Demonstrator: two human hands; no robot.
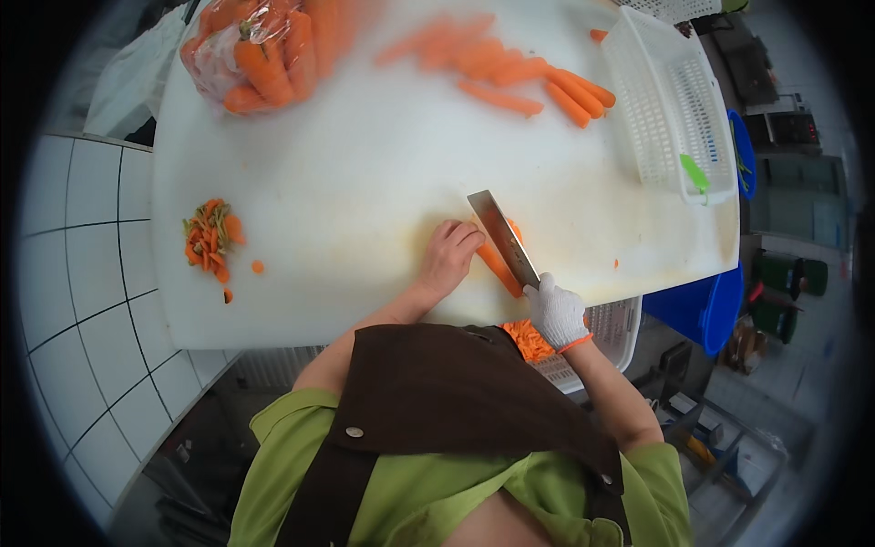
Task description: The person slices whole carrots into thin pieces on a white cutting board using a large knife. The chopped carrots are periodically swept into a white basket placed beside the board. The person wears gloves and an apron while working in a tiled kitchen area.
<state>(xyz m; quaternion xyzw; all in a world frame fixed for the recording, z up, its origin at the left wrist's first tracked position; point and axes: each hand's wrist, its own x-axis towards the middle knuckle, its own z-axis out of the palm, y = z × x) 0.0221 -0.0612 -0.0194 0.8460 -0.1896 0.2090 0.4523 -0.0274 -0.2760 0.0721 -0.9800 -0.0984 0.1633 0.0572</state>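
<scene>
In my right hand (557, 313), which wears a white knit glove with an orange cuff, is the handle of a cleaver (504, 239) with a broad rectangular blade. The blade stands at a carrot (499, 269) on the white cutting board (342, 184). Bare fingers of my left hand (452, 254) rest bent against the carrot's upper left part, holding it down. Beyond the blade a bit of orange carrot (516, 231) shows; the blade hides how it joins the rest.
Peeled carrots (506, 68) lie across the far side. A clear plastic bag of carrots (263, 58) sits far left, carrot trimmings (208, 239) at left. A white perforated basket (673, 116) stands right. Below the board's near edge, another basket (625, 335) holds cut carrot pieces (528, 340). A blue bin (704, 308) is beside it.
</scene>
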